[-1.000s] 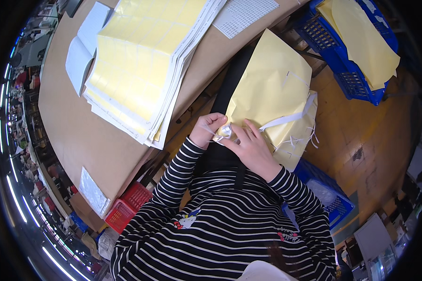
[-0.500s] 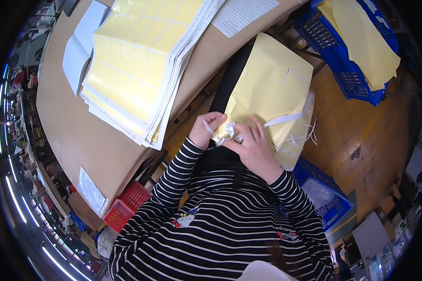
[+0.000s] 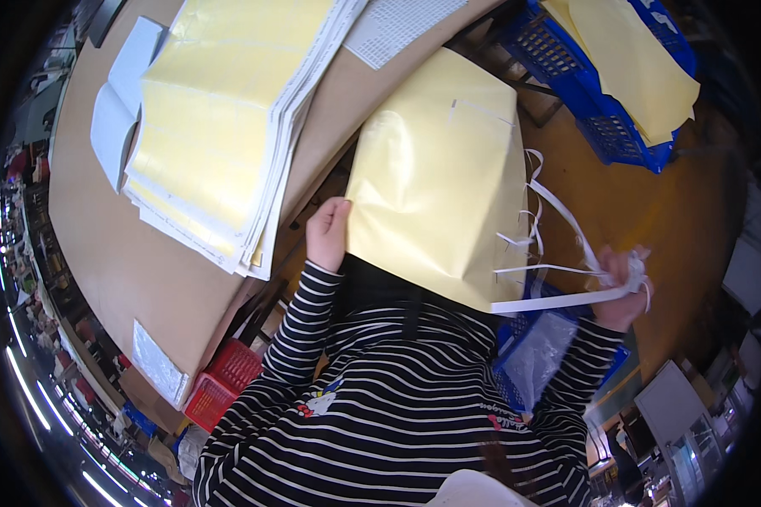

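A large, glossy yellow sheet [image 3: 431, 169] lies across my lap, its far end near the table edge. My left hand [image 3: 328, 232] pinches its left edge between thumb and fingers. Out to the right, my right hand [image 3: 620, 296] is closed around a bunch of thin white strips [image 3: 550, 301], somewhat blurred. Those strips run back to the sheet's right edge, where several narrow ends stick out. Whether each one is still joined to the sheet I cannot tell.
On the brown table [image 3: 84, 220] to the left rest a stack of yellow gridded sheets [image 3: 220, 118], a bent white sheet [image 3: 127, 93] and a clear packet [image 3: 156, 359]. A blue crate [image 3: 617, 139] holds yellow sheets at far right. Below stand another blue crate [image 3: 509, 372] and a red basket [image 3: 224, 380].
My right hand has swung from beside the left hand out to the right, drawing white strips along. The sheet has turned and spread flatter; my left hand now grips its left edge.
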Available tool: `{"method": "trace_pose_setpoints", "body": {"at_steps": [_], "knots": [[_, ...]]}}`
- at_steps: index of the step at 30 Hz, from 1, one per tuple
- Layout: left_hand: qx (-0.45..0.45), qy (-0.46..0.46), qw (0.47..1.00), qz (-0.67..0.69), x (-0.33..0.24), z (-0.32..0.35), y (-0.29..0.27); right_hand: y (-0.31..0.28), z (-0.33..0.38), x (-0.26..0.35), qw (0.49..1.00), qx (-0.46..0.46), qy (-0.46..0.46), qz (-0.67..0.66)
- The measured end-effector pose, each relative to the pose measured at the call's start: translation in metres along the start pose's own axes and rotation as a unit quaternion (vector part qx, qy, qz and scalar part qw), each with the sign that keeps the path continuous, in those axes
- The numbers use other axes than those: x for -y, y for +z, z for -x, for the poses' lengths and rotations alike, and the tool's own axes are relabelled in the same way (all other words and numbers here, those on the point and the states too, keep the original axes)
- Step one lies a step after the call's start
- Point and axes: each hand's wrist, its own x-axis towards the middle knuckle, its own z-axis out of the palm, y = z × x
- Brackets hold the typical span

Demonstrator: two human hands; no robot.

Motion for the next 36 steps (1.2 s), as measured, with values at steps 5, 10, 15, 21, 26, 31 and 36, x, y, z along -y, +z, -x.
{"method": "trace_pose_setpoints", "body": {"at_steps": [5, 10, 15, 21, 26, 31, 36], "knots": [[-0.023, 0.069, 0.992, -0.099, 0.004, 0.008, 0.0, -0.131, 0.062, 0.222, 0.869, -0.402, 0.015, 0.289], [0.031, 0.121, 0.974, -0.191, 0.005, 0.021, 0.004, -0.196, 0.11, 0.385, 0.576, -0.581, -0.059, 0.571], [0.048, 0.158, 0.959, -0.23, 0.023, 0.028, -0.014, -0.145, 0.108, 0.411, -0.033, -0.699, 0.15, 0.698], [-0.015, 0.072, 0.973, -0.217, 0.053, 0.025, -0.056, -0.088, 0.068, 0.421, -0.092, -0.701, 0.007, 0.707], [-0.001, 0.076, 0.983, -0.165, 0.056, 0.031, -0.067, -0.041, 0.016, 0.395, 0.003, -0.567, -0.2, 0.799], [0.021, 0.062, 0.986, -0.151, 0.041, 0.043, -0.044, 0.057, -0.035, 0.279, 0.256, -0.195, -0.4, 0.858], [0.026, 0.094, 0.983, -0.157, 0.026, 0.045, -0.021, 0.142, -0.074, 0.068, 0.377, 0.272, -0.297, 0.834]]}}
